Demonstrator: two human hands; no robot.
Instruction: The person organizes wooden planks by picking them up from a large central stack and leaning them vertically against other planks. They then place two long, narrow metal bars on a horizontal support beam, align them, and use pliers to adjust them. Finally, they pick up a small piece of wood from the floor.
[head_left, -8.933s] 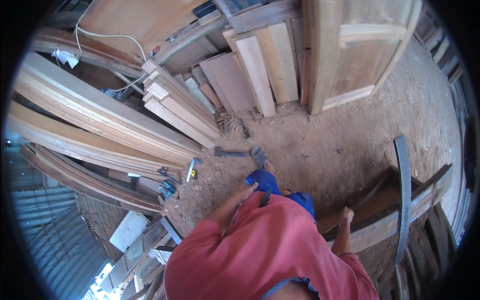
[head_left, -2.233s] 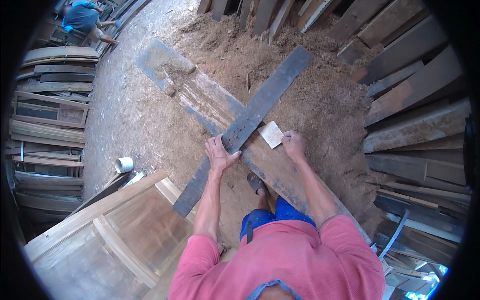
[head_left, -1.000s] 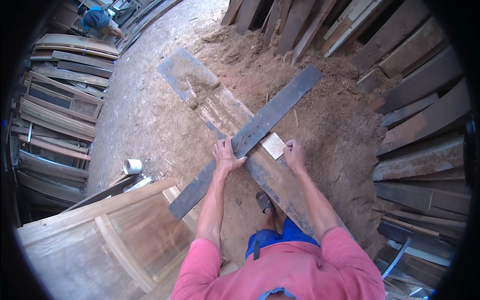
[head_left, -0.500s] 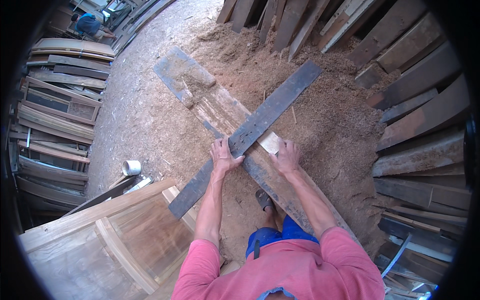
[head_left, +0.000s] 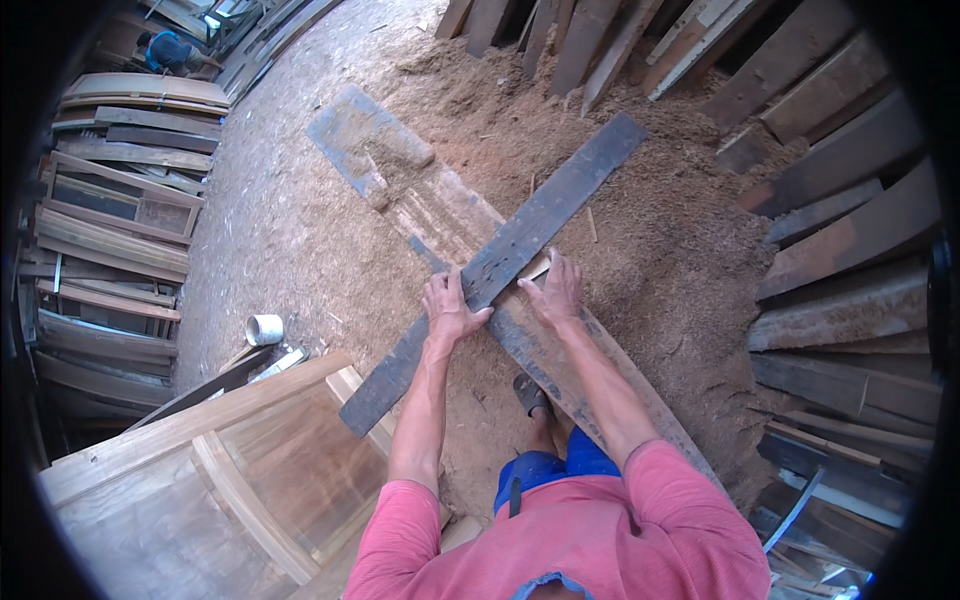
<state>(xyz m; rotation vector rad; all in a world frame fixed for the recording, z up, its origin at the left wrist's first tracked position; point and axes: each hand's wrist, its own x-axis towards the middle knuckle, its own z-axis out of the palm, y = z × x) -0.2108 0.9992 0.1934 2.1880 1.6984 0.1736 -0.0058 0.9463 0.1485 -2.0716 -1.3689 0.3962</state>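
A dark, worn plank point(head_left: 555, 215) lies crosswise over a longer, wider board point(head_left: 455, 205), the two making an X. My left hand point(head_left: 452, 310) grips the dark plank near the crossing, its fingers at the plank's far edge and its thumb stretched across. On the other side of the crossing, my right hand point(head_left: 556, 292) holds a small pale piece of wood point(head_left: 537, 267) between thumb and fingers, close against the dark plank's edge. Part of the pale piece is hidden by the hand and plank. Sawdust and shavings coat the upper end of the wide board.
A panelled wooden door point(head_left: 200, 440) lies at the lower left, with a white cup-like container point(head_left: 264, 330) beyond it. Stacked frames and boards point(head_left: 120, 210) line the left; leaning planks point(head_left: 850, 150) line the right. Another person point(head_left: 175, 52) crouches at the far left.
My right hand has shifted left and slightly up with the pale piece, which now shows less beside the dark plank. The left hand stays about where it was.
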